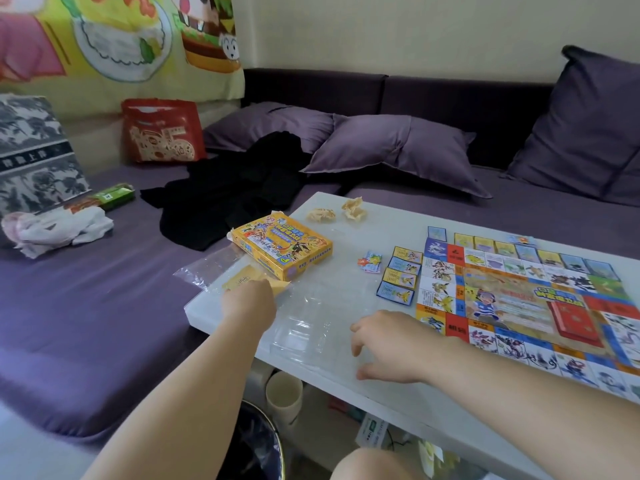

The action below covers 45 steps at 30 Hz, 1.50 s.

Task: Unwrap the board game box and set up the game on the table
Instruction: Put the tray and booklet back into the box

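Two hands over the tabletop [398, 410]: my left hand [250, 304] covers a yellow sheet [242, 279] beside the game box [280, 245], and I cannot tell its grip. My right hand [393, 344] has its grip apart, left of the board [519, 299].

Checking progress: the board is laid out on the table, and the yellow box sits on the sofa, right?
No. The head view shows the box on the table too, left of the laid-out board.

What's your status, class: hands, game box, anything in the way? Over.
Left hand at yellow sheet, grip unseen; right hand open, empty. Game box unwrapped, board laid out. Clear tray between hands.
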Motion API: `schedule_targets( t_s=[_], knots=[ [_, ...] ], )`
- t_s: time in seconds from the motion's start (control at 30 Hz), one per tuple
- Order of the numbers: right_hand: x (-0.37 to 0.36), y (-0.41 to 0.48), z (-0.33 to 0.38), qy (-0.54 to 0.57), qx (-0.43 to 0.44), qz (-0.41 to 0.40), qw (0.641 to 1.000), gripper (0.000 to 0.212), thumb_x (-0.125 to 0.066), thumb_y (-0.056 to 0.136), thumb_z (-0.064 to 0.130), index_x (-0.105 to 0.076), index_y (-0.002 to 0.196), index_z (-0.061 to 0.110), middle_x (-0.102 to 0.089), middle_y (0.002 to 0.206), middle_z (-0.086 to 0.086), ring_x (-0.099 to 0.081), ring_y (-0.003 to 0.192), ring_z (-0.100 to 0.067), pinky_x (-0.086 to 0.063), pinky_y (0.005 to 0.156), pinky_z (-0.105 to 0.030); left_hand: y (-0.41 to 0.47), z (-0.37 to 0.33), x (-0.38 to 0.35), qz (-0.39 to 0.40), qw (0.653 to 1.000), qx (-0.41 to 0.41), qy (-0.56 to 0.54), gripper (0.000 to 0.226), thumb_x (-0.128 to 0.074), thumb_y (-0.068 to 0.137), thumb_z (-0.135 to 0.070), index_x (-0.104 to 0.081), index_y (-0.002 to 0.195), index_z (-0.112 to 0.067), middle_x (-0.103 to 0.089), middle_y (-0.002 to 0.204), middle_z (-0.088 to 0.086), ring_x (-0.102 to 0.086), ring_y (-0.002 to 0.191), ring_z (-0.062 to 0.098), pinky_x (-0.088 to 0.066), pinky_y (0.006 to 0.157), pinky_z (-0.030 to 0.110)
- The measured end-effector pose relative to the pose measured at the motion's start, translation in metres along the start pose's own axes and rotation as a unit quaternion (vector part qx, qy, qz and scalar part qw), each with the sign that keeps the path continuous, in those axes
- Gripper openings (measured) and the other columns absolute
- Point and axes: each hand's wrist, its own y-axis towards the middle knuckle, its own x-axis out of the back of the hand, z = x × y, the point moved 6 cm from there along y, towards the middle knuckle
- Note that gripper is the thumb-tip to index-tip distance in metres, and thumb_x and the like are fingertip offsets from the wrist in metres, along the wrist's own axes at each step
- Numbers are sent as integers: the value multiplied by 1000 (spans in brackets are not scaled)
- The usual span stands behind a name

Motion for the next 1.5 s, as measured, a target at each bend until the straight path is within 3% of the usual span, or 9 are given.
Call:
schedule_targets(
  t_s=[0.23, 0.37, 0.5, 0.63, 0.8, 0.93, 1.27, 1.37, 1.5],
  knots=[
    [0, -12, 10, -9, 36, -17, 999, 34, -51, 93, 38, -59, 123, 23, -43, 141, -2, -38, 129, -24, -39, 101, -38, -4, 9, 8, -36, 999, 21, 1, 20, -42, 91, -5, -54, 106, -11, -59, 100, 3, -60, 93, 23, -40, 64, 28],
    [-2, -18, 11, 7, 53, -28, 998, 28, -49, 94, 29, -60, 119, 23, -37, 147, 1, -32, 134, -23, -35, 107, -40, -21, 19, 40, -167, 972, 21, -162, 22, -33, 99, -12, -55, 96, -8, -57, 89, 6, -51, 75, 25, -38, 56, 30],
    [-3, -22, 4, 22, 64, -21, 998, 27, -49, 94, 26, -60, 119, 25, -23, 155, 4, -22, 141, -17, -29, 111, -35, -53, 0, 59, -270, 913, -152, -266, 33, -39, 97, -18, -63, 119, -17, -64, 115, 2, -60, 98, 27, -47, 71, 32],
    [-4, -27, -2, 42, 60, -22, 997, 24, -51, 94, 29, -61, 115, 28, -24, 153, 7, -27, 138, -14, -33, 107, -32, -81, -34, 37, -244, 885, -358, -167, 36, -42, 85, -20, -69, 109, -21, -69, 104, -3, -66, 90, 21, -55, 73, 32],
    [-10, -34, -8, 42, 57, -24, 997, 31, -52, 93, 35, -57, 124, 31, -33, 149, 7, -29, 135, -10, -32, 109, -34, -91, -43, 6, -154, 886, -412, -148, 34, -43, 83, -26, -66, 107, -31, -68, 103, -8, -67, 84, 13, -56, 70, 27],
    [-4, -34, -17, 161, 2, -78, 984, 34, -56, 91, 38, -58, 123, 29, -50, 132, 11, -44, 122, -6, -35, 103, -24, -95, -40, 3, -67, 913, -367, -163, 44, -34, 89, -56, -55, 125, -42, -46, 137, -19, -42, 126, 1, -27, 112, 30],
    [-40, 3, -39, 603, -276, -69, 745, 79, -68, 84, 31, -25, 147, 16, -41, 142, -8, -46, 123, -25, -46, 100, -45, -94, -33, 7, -15, 904, -183, -386, 32, -55, 94, -29, -54, 126, -29, -43, 132, -13, -46, 96, -7, -29, 71, -6],
    [-43, 7, -37, 640, -293, -62, 707, 69, -69, 84, 27, -33, 139, 5, -52, 116, -8, -53, 111, -26, -49, 94, -41, -97, -36, 9, -18, 892, -151, -426, 32, -54, 94, -23, -54, 126, -26, -44, 128, -12, -48, 77, -20, -33, 65, -6],
    [-44, 4, -39, 654, -317, -81, 682, 51, -74, 78, 28, -52, 117, 4, -57, 103, -12, -55, 90, -24, -47, 72, -34, -103, -45, 19, -48, 890, -146, -430, 31, -52, 94, -24, -53, 125, -28, -44, 128, -15, -50, 93, -4, -32, 69, -6]
  ],
)
